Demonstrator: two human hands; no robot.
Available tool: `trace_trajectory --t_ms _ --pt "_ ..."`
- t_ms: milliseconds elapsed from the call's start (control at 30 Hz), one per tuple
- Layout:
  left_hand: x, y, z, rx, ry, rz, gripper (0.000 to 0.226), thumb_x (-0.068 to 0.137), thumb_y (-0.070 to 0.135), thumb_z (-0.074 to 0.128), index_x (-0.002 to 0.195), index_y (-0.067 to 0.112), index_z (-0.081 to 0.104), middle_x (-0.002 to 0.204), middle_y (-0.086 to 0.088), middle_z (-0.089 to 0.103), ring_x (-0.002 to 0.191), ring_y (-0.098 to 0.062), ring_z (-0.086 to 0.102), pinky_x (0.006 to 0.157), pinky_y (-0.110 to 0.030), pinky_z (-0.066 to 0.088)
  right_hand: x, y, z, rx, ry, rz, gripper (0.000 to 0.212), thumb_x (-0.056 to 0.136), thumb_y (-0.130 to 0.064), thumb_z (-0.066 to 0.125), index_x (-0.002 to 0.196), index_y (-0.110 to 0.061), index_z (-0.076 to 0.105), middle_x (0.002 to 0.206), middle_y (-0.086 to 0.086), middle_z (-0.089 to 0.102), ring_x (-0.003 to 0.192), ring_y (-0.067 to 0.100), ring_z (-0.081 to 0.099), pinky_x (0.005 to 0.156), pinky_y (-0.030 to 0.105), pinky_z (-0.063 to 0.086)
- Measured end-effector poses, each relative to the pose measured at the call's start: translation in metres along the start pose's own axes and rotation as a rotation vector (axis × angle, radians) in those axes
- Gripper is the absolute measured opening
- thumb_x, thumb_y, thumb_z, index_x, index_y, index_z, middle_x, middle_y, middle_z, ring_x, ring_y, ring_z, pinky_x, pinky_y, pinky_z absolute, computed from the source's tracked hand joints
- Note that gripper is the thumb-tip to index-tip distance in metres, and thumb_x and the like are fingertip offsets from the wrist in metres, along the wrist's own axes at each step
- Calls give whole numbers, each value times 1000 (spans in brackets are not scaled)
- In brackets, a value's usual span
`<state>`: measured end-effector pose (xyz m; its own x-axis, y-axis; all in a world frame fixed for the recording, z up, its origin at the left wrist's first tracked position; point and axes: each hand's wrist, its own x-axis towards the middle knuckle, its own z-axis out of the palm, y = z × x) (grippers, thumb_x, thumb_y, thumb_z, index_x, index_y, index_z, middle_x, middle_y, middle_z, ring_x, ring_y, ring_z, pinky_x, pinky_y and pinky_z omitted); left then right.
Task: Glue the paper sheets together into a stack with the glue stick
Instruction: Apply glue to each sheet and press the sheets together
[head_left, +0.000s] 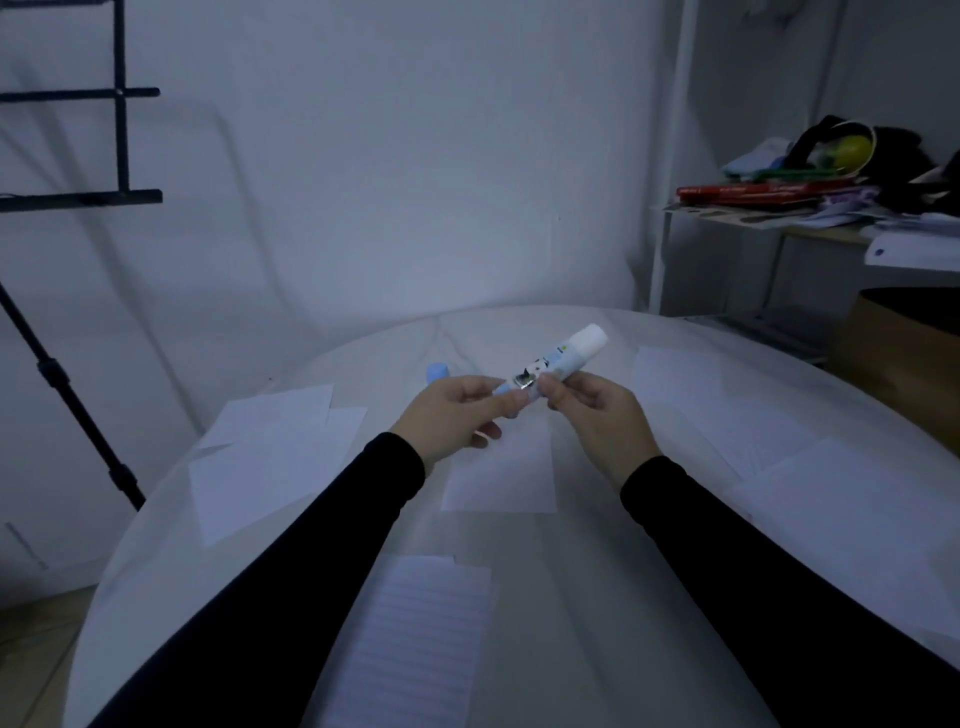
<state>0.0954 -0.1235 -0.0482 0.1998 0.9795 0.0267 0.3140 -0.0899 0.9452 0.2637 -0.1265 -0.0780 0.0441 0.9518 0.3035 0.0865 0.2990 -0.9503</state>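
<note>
Pinching the glue stick (550, 370) at its lower end, the left hand (453, 415) closes thumb and fingers on the base, while the right hand (597, 410) curls its fingers round the middle of the tube; the white glue end points up and away, above a paper sheet (501, 467) lying flat on the round white table (571, 571); a blue cap (437, 372) stands beyond the left hand, with more sheets (270, 457) scattered to both sides
</note>
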Motion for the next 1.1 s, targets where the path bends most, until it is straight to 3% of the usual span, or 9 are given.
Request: trace_trajectory --t_ms 167,267,367,500,633,767,833,933,1100 --pt "12 1 -24 -220 230 0 21 85 27 70 98 11 71 86 -2 67 57 -11 55 60 -23 48 -4 13 -7 -866 -323 24 63 65 -66 70 121 -38 58 136 -19 47 130 5 37 110 35 24" --pt "19 0 -40 -343 333 35 17 84 21 71 97 10 70 85 -5 65 55 -11 57 58 -19 53 -3 14 -9 -1059 -377 6 64 76 -66 59 133 -39 46 149 -14 33 141 11 21 112 43 17" --pt "26 0 -44 -425 354 91 16 88 19 67 99 8 68 88 -5 69 60 -14 64 58 -18 54 -3 16 -8 -1099 -410 46 64 81 -64 54 137 -39 41 152 -17 26 145 12 10 115 52 7" --pt "38 -1 -32 -357 403 113 10 91 28 62 93 19 58 81 -10 67 54 -18 63 60 -28 58 -5 15 -10 -1062 -464 28 58 80 -60 59 133 -42 45 149 -23 30 145 10 9 115 54 -5" --pt "39 -4 -20 -203 375 172 12 94 38 56 94 27 51 81 -11 65 53 -20 60 59 -33 56 -7 17 -9 -983 -513 -7 55 80 -56 63 131 -41 48 148 -23 31 144 6 12 116 51 1" --pt "35 -7 -15 -144 296 193 24 91 23 63 109 21 47 79 -15 64 53 -21 55 62 -36 53 -9 20 -5 -934 -530 -20 56 80 -57 62 131 -42 47 149 -24 30 143 3 13 117 47 5" --pt "32 -10 -13 -61 276 224 33 89 23 66 115 23 46 76 -9 64 58 -14 56 66 -30 52 -9 20 -5 -942 -540 -13 58 80 -59 60 133 -42 45 150 -24 28 143 3 12 117 47 5" --pt "28 -12 -8 146 330 304 36 88 29 65 117 26 45 66 4 59 53 5 51 56 -8 40 -10 19 -4 -936 -551 -2 58 81 -60 58 135 -42 44 150 -24 26 144 4 11 118 47 3" --pt "28 -13 -1 242 352 381 34 88 31 64 109 31 38 68 3 61 48 5 50 48 -9 35 -13 16 -5 -925 -571 0 57 80 -59 60 133 -43 45 149 -27 27 144 4 10 118 48 1"
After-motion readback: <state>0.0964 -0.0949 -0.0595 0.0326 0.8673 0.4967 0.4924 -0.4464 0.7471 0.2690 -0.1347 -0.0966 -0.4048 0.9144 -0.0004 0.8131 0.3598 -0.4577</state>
